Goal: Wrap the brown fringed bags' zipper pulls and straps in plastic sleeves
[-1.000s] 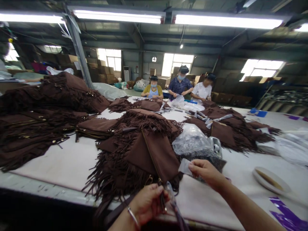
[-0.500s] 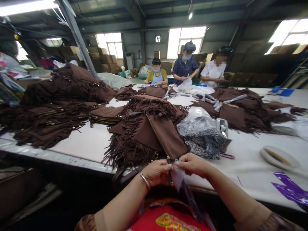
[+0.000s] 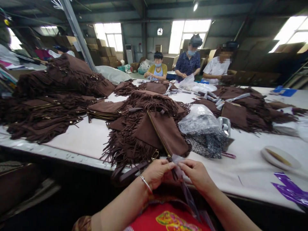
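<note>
A brown fringed bag [image 3: 166,133] lies at the table's front edge, its brass zip slanting down toward me. At the zip's lower end hangs a dark zip pull [image 3: 175,173]. My left hand [image 3: 160,171], with a bracelet at the wrist, is closed in a pinch on that pull. Fingertips of my right hand [image 3: 196,175] pinch a clear plastic strip [image 3: 189,195] against the pull, close beside the left thumb. The strip's tail hangs over my red apron. What lies between the fingertips is partly hidden.
Brown fringed bags are heaped on the white table [image 3: 79,138] at left, and another pile [image 3: 238,109] is at right. A speckled black-and-white bundle [image 3: 207,142], a tape roll [image 3: 280,157] and purple film [image 3: 290,189] lie to the right. Three people work across the table.
My hands have come closer together, the right fingertips meeting the left at the zip pull. Plastic now wraps more over the pull. The view has tipped slightly downward.
</note>
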Action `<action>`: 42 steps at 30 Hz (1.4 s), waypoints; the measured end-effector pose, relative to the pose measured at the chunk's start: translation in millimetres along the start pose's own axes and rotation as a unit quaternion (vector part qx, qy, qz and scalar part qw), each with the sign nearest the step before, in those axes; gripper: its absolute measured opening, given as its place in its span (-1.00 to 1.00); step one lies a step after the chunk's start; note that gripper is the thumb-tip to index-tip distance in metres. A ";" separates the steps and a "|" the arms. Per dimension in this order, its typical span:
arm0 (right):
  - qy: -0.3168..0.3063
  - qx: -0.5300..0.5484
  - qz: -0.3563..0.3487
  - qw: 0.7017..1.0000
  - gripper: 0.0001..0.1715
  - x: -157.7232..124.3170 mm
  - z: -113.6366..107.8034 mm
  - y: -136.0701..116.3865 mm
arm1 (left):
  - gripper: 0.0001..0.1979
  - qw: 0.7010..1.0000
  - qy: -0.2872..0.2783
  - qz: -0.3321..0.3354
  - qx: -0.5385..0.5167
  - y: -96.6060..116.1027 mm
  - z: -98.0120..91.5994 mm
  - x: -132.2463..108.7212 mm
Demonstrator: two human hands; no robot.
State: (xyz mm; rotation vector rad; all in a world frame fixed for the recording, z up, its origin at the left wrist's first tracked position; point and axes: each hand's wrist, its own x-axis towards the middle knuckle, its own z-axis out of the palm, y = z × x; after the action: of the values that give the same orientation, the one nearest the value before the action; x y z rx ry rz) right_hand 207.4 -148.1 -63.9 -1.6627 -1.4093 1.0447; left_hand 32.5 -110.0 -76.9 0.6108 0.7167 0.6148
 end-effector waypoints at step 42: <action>-0.059 -0.069 0.032 0.995 -0.59 0.8 22.1 -14.6 | -0.55 0.979 0.165 0.080 0.086 -0.1 -6.3 -7.2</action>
State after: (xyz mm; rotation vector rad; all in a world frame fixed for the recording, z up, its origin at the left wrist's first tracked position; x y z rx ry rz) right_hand 181.5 -144.7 -60.3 -1.7801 -1.5448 1.1181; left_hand 23.5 -113.2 -77.8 0.7402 1.0466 0.8211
